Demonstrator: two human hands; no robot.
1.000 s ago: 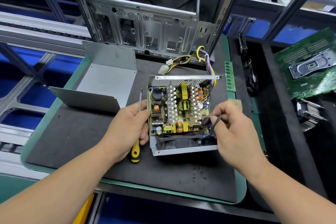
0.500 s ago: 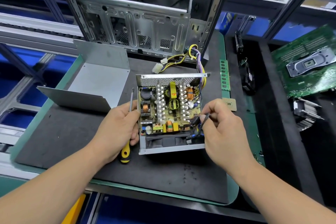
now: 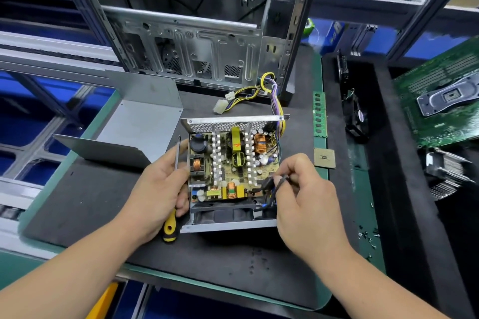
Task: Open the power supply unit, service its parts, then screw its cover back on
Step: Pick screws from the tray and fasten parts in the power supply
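1. Since the frame a second ago, both hands have kept their places at the unit; the left has kept its clasp on the tool and the right its pinch on the wires, and only the camera's view has swung a little.
2. The power supply unit (image 3: 233, 171) sits open on the dark mat (image 3: 90, 197), its circuit board, finned heatsinks and copper coils exposed, and its fan at the near end.
3. The left hand (image 3: 160, 189) is curled round a screwdriver (image 3: 173, 198) with a yellow-and-black handle, shaft pointing away from the person, and rests against the unit's left wall.
4. The right hand (image 3: 305, 197) pinches a bundle of black wires (image 3: 272, 185) at the unit's near right corner, between thumb and fingertips.
5. The bent metal cover (image 3: 134, 127) lies on the mat to the left of the unit, apart from it.
6. A yellow and purple cable bundle (image 3: 269, 96) runs from the unit's far right corner toward a bare computer case (image 3: 197, 52) standing behind.
7. A RAM stick (image 3: 320, 114) and a CPU chip (image 3: 324, 158) lie just right of the unit.
8. Farther right lie a green motherboard (image 3: 440, 111), a finned cooler (image 3: 445, 176) and scattered screws (image 3: 368, 238).
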